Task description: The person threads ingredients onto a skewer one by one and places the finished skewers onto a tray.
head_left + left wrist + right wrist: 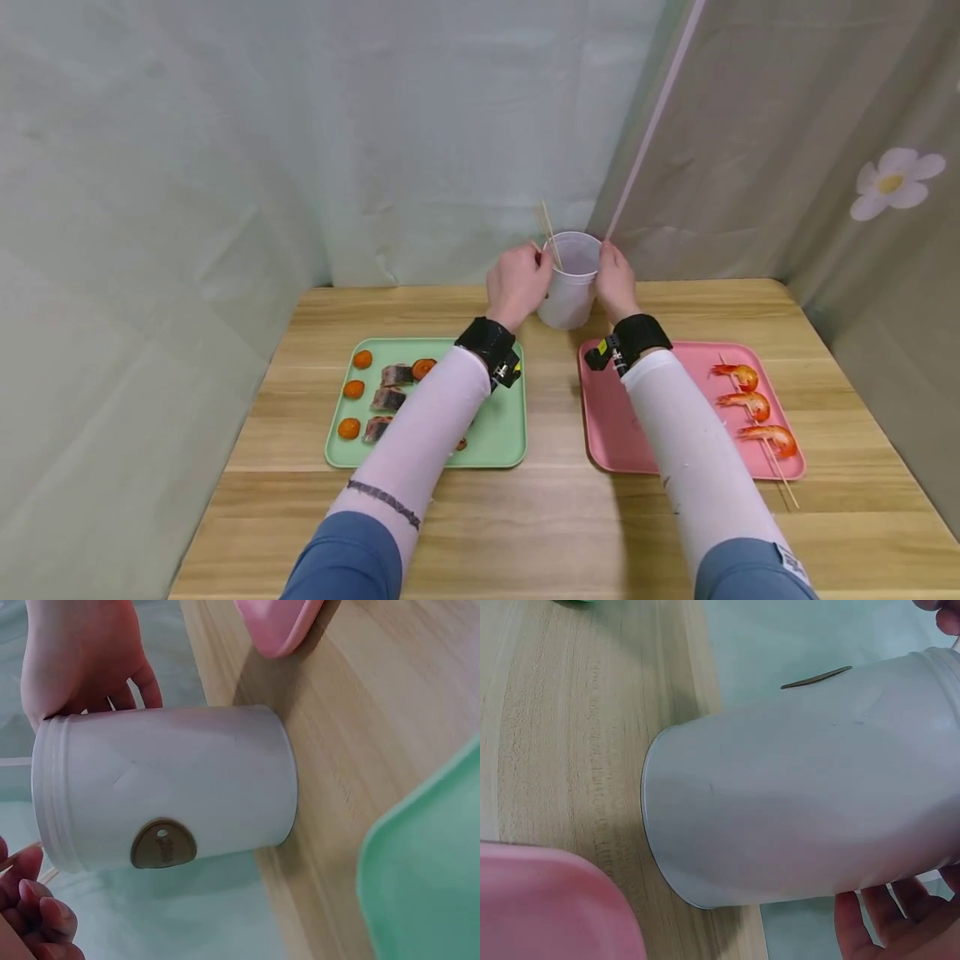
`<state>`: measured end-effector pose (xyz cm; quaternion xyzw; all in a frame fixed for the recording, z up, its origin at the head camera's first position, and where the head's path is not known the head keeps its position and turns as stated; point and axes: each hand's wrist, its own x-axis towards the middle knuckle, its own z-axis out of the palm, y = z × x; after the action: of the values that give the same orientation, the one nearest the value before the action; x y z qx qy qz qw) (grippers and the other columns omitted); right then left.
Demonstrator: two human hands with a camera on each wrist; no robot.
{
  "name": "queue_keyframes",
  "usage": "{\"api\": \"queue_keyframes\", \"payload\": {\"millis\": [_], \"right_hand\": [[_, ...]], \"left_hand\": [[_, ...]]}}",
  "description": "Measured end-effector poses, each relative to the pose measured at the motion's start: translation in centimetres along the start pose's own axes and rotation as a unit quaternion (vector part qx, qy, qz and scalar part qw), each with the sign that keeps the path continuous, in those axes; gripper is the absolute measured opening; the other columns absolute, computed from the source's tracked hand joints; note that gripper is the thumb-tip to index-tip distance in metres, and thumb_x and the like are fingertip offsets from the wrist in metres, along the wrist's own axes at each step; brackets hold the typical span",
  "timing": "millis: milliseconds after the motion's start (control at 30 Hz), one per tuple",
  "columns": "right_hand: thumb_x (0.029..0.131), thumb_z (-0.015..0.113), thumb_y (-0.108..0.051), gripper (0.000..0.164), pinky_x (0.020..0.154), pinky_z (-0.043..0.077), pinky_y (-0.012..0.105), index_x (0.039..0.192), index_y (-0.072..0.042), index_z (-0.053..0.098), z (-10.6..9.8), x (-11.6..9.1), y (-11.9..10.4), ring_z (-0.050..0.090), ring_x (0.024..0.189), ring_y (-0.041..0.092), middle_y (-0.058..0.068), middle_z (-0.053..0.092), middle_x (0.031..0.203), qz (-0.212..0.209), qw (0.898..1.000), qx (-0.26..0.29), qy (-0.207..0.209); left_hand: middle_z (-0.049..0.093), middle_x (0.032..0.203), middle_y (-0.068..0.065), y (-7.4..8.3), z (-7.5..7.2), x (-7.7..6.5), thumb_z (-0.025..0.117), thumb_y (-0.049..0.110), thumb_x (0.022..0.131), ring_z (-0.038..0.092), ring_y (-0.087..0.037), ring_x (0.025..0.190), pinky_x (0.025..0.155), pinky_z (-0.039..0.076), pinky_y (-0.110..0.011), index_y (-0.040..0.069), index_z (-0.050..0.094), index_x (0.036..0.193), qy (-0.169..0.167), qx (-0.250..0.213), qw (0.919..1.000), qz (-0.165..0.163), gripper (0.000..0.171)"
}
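Observation:
A white bucket (567, 302) stands upright at the table's back edge, a brown label (163, 844) on its side. Several bamboo skewers (552, 236) lean out over the left of its rim. At that side my left hand (517, 283) pinches a thin skewer (21, 856) between thumb and finger; how many sticks it holds is unclear. On the opposite side my right hand (617, 282) grips the bucket, thumb at the rim and fingers (889, 911) against the wall. The bucket's inside is only partly visible.
A green tray (495, 442) at left carries orange balls (353, 389), dark-skinned fish pieces (388, 399) and other food, partly behind my left arm. At right, a pink tray (611, 433) holds several shrimp (744, 407) threaded on a skewer overhanging its front edge. Curtains (465, 125) hang behind the table.

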<state>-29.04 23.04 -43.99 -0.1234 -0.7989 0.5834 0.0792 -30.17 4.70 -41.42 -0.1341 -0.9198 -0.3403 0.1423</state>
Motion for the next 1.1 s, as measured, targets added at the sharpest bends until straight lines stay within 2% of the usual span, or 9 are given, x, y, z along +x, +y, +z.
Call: {"api": "queue_keyframes", "payload": {"millis": [233,433,733,1100], "right_hand": [[0.117,0.023,-0.048,0.068,0.13,0.014,0.043,0.169,-0.005,0.025,-0.3,0.1,-0.2,0.018,0.162,0.029,0.014,0.024,0.175,-0.008,0.999,-0.028,-0.014],[0.117,0.022,-0.046,0.068,0.13,0.015,0.043,0.168,-0.002,0.025,-0.4,0.2,-0.1,0.019,0.162,0.032,0.017,0.025,0.174,-0.012,0.999,-0.048,-0.023],[0.117,0.022,-0.048,0.069,0.13,0.015,0.047,0.169,-0.003,0.023,-0.7,0.2,-0.3,0.019,0.162,0.034,0.017,0.024,0.175,-0.015,0.999,-0.041,-0.031],[0.117,0.022,-0.047,0.068,0.13,0.015,0.045,0.169,-0.003,0.025,-0.6,0.0,-0.8,0.02,0.162,0.034,0.018,0.025,0.174,-0.016,0.998,-0.051,-0.028]], "left_hand": [[0.06,0.067,0.0,0.2,-0.4,0.3,0.046,0.034,0.112,0.061,-0.02,0.063,0.055,0.045,-0.038,0.018,0.055,0.068,0.005,0.016,0.9995,0.028,0.048],[0.06,0.063,0.001,-0.1,-0.6,0.1,0.041,0.038,0.116,0.06,-0.019,0.06,0.054,0.043,-0.036,0.017,0.055,0.069,-0.005,0.019,0.9993,0.031,0.054],[0.054,0.065,-0.002,0.0,-1.5,0.3,0.036,0.044,0.117,0.056,-0.019,0.059,0.055,0.042,-0.034,0.016,0.053,0.072,-0.02,0.049,0.9979,0.037,0.056],[0.05,0.063,-0.002,-0.4,-1.8,0.3,0.034,0.042,0.118,0.056,-0.02,0.058,0.053,0.04,-0.033,0.015,0.052,0.071,-0.007,0.056,0.9975,0.042,0.057]]}}
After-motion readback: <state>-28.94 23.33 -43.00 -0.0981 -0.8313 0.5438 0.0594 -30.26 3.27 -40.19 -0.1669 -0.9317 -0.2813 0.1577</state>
